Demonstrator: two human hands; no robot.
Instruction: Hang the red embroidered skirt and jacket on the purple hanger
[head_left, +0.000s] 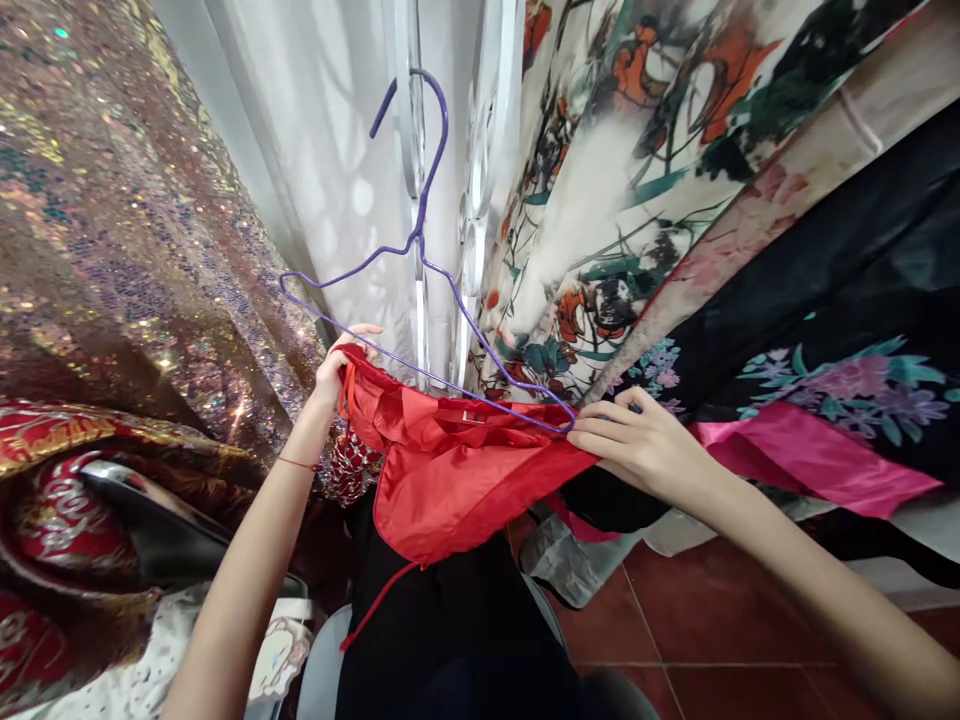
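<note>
A red satin garment with a drawstring hangs between my two hands above my lap. My left hand grips its upper left edge, thumb and fingers closed on the cloth. At the other end, the fingers of my right hand pinch the garment's right edge, touching the corner of a purple wire hanger. The hanger's right end lies against the red cloth. Its left end stands free, above my left hand. The hook reaches up around a white metal bar.
Sequined fabric hangs at left, floral cloth and black flowered cloth at right. A white metal rack stands ahead. Red brocade clothes are piled at lower left. A pink cloth strip hangs behind my right arm, above red floor tiles.
</note>
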